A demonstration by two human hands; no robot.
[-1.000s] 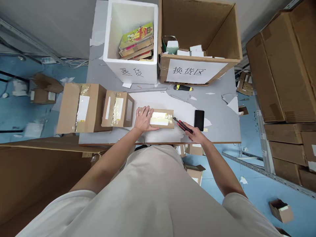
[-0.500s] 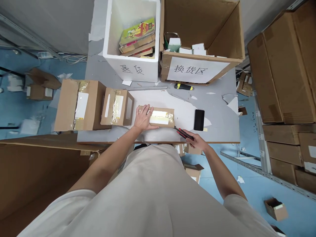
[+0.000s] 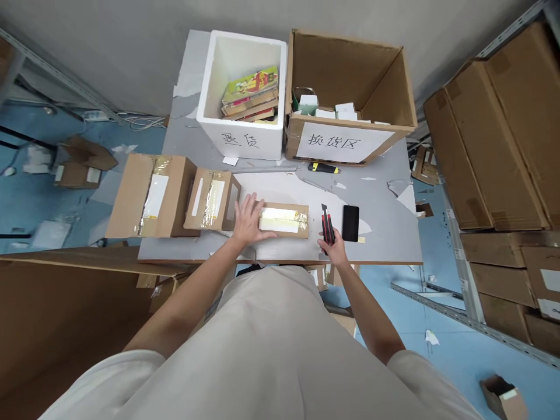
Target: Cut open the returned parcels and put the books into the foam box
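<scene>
A small flat cardboard box [image 3: 285, 228] with a white label and clear tape lies on the table in front of me. Across its left end rests my left hand [image 3: 248, 221], fingers spread. My right hand [image 3: 334, 247] is wrapped round a red and black utility knife [image 3: 327, 226], whose blade points away from me. The knife is apart from the box, to its right. Just right of the knife lies a black phone [image 3: 350, 223]. Two taped cartons stand left of my left hand: a smaller carton [image 3: 212, 199] and a larger carton [image 3: 151, 197].
At the back of the table [image 3: 385, 233] stand a white foam box [image 3: 240, 139] holding books and a big cardboard box [image 3: 350, 146] holding small white boxes. A yellow and black cutter [image 3: 324, 168] lies before them. Stacked cartons [image 3: 490, 146] are on the right.
The knife has left the box's right corner and swung from pointing left to pointing away from me. My left hand has shifted slightly left on the box. The camera view has tilted.
</scene>
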